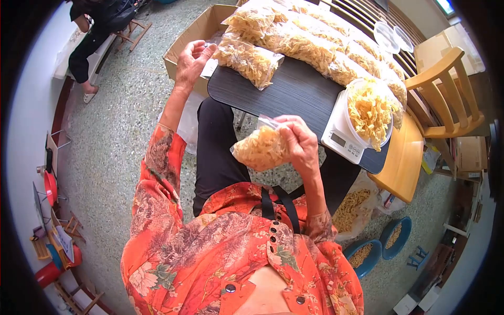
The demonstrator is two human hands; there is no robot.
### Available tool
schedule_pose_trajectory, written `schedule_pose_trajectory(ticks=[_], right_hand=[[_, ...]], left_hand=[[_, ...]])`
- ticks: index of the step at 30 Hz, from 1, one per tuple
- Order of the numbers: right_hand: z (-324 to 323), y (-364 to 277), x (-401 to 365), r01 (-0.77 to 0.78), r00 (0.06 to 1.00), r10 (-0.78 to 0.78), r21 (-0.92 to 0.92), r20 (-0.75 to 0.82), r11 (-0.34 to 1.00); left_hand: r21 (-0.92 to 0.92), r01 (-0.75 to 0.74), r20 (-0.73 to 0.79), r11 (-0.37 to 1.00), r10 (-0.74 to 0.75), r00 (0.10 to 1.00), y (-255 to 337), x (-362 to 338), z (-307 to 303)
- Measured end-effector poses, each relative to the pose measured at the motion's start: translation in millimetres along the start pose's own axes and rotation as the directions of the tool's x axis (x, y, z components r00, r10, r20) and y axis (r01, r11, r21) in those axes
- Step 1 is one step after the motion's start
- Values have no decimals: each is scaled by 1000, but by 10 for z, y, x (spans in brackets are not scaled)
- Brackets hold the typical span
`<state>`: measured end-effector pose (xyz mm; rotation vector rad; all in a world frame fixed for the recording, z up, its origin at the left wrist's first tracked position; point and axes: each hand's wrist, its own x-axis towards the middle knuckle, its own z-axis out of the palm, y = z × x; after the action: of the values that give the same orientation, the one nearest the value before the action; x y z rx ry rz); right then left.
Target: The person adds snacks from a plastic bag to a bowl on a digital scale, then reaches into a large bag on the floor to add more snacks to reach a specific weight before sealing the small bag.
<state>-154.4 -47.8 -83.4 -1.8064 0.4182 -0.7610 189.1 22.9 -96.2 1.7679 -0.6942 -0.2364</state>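
My right hand (301,144) grips the top edge of a clear plastic bag (261,149) of pale dried strips, held above my lap. My left hand (193,62) is raised at the open cardboard box (194,32), beside a filled bag (247,62) on the dark table; its fingers are curled together, and what they pinch is too small to make out. A white digital scale (342,137) at the table's right end bears a clear tub (389,137) heaped with loose strips (369,113). Several more filled bags (310,46) lie piled along the table's far side.
A wooden chair (446,94) stands to the right, near clear plastic containers (386,38). Two blue basins (366,269) and an open bag of strips (353,210) are on the floor at the lower right. Another person (100,31) sits at the upper left.
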Motion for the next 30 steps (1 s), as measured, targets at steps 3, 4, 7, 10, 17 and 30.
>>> schedule_pose_trajectory(ticks=[3, 4, 7, 10, 17, 30], right_hand=[[36, -2, 221, -36, 999, 35, 22, 34, 999], [56, 13, 280, -77, 996, 75, 49, 44, 996], [92, 27, 450, -157, 987, 153, 97, 47, 983], [90, 33, 624, -176, 984, 171, 115, 50, 978], [171, 42, 874, -214, 976, 207, 153, 59, 965], [149, -6, 817, -193, 980, 198, 217, -1, 957]], left_hand=[[-26, 199, 127, 980, -194, 973, 67, 65, 6], [-35, 296, 206, 955, -283, 937, 103, 79, 31], [68, 279, 219, 958, -287, 933, 151, 150, 109], [112, 239, 279, 965, -262, 924, 267, 165, 157], [-114, 229, 290, 967, -188, 938, 213, 71, 200], [-212, 157, 164, 964, -123, 979, 104, 41, 299]])
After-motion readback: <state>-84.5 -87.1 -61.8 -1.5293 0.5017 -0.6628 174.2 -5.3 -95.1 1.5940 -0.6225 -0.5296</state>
